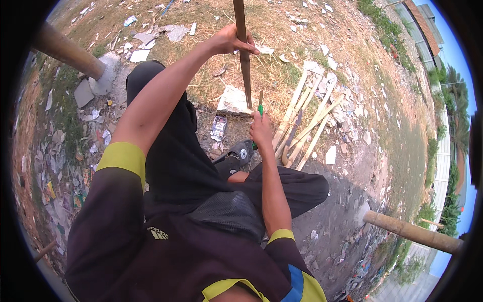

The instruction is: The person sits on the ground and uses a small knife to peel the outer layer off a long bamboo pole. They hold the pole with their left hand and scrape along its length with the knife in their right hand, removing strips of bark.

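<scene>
My left hand (234, 41) is closed around a long brown strip of wood or bamboo (245, 75), well above its lower end. The strip stands nearly upright, its foot at a pale, rough block (232, 99) on the ground. Close beside that foot, my right hand (261, 132) grips a knife (260, 107) by its green handle, with the narrow blade pointing up. I cannot tell whether the blade touches the strip. Right of this hand lies a bundle of pale split strips (318, 117), and among them is a darker tool with a curved handle (288, 143).
My shoe (240, 152) and bent legs are just below the work. A crumpled packet (218, 129) lies by the block. Thick posts stand at the upper left (70, 52) and lower right (410, 230). Rubble, broken tiles and dry grass cover the ground; a pale wall (443, 151) runs along the right.
</scene>
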A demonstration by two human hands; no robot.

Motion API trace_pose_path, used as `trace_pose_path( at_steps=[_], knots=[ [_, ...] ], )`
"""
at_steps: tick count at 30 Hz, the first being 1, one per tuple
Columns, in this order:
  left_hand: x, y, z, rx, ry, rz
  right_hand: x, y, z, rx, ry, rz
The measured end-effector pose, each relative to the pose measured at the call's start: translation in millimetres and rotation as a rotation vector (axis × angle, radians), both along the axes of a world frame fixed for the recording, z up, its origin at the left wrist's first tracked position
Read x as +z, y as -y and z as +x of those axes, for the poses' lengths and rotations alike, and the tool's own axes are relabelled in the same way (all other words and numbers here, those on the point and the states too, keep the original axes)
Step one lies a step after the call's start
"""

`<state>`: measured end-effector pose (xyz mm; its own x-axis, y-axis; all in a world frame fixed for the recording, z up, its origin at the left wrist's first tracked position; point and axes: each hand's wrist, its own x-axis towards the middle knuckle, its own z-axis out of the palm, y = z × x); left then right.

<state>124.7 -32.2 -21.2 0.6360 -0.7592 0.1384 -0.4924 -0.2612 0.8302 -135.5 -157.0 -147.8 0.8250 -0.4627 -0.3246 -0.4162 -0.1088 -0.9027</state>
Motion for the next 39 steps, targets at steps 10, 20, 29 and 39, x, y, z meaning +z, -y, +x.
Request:
trace_pose_path(
  at_steps=[10, 20, 29, 39],
  knots=[
    [16, -6, -25, -0.352, 0.08, 0.044, 89, -44, 43, 0.06, 0.002, -0.574],
    [-12, -46, -59, -0.194, 0.274, -0.026, 22, -37, 35, 0.155, -0.161, -0.669],
    [-12, -49, -94, -0.147, 0.365, -0.106, 57, -55, 19, 0.156, -0.054, -0.512],
    [-11, -47, -115, -0.053, 0.351, -0.112, 25, -30, 15, 0.162, -0.132, -0.525]
  ],
)
